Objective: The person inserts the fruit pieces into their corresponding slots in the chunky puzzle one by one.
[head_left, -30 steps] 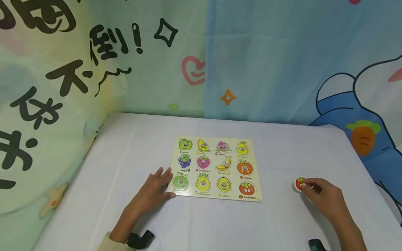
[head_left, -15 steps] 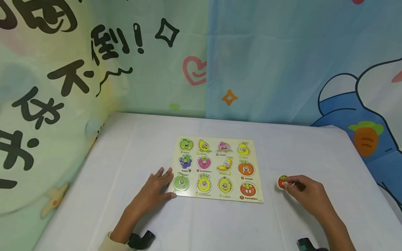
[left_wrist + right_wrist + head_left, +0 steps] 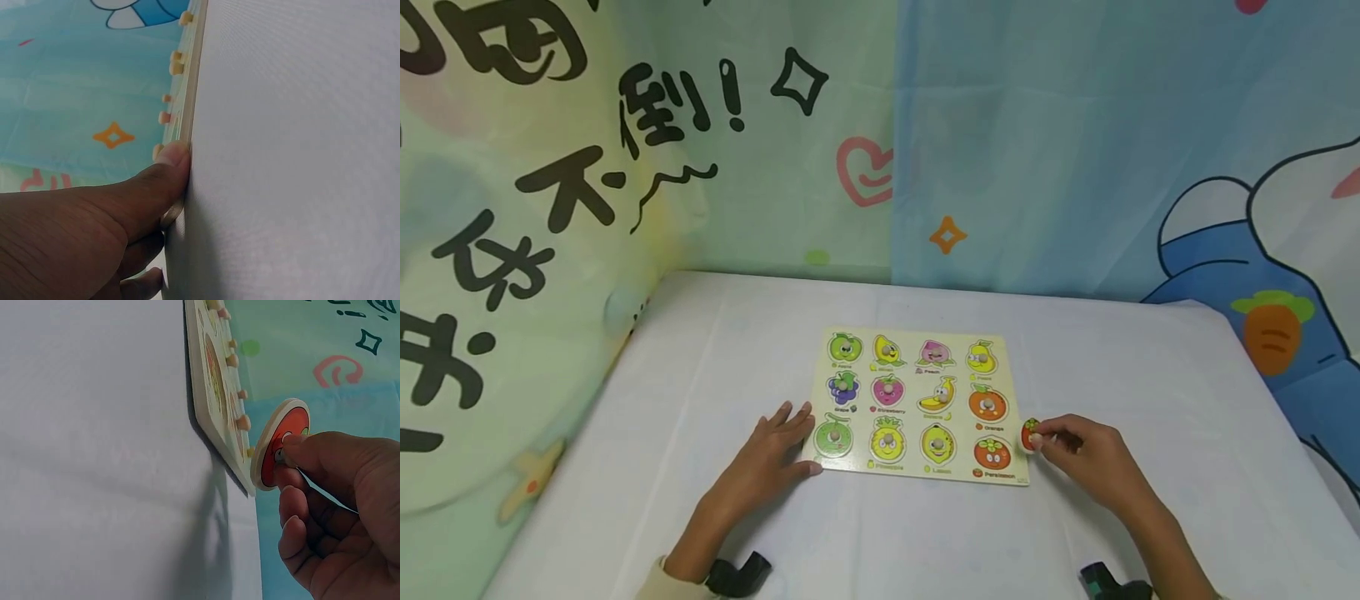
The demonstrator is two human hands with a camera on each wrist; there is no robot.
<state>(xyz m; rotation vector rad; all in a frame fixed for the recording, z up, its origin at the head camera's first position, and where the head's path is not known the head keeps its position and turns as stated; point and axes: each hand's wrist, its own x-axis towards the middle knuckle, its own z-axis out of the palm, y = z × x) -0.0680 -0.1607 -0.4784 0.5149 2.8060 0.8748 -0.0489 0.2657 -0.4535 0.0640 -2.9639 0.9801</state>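
Observation:
A pale wooden fruit puzzle board (image 3: pixel 914 477) lies flat on the table, its pictures of fruit set in rows. My left hand (image 3: pixel 772 450) is at the board's near left corner, fingers spread along the left edge; in the left wrist view the thumb (image 3: pixel 174 156) presses the near edge. Thumb and forefinger of my right hand (image 3: pixel 1093 465) pinch a red persimmon puzzle piece (image 3: pixel 284 450) by its knob. This piece is tilted, its face and green leaves partly covered by fingers. It hangs just off the board's right edge, beside the persimmon picture (image 3: pixel 992 454).
White cloth covers the table (image 3: pixel 737 333). Printed curtains (image 3: pixel 1037 150) rise behind it and on the left. Small knobs (image 3: pixel 242 422) stick up from the board. Black wrist devices (image 3: pixel 739 575) sit below both hands.
My right hand has carried the persimmon piece leftward, from well out on the right of the table to the board's right edge. The left hand has stayed at the board's corner.

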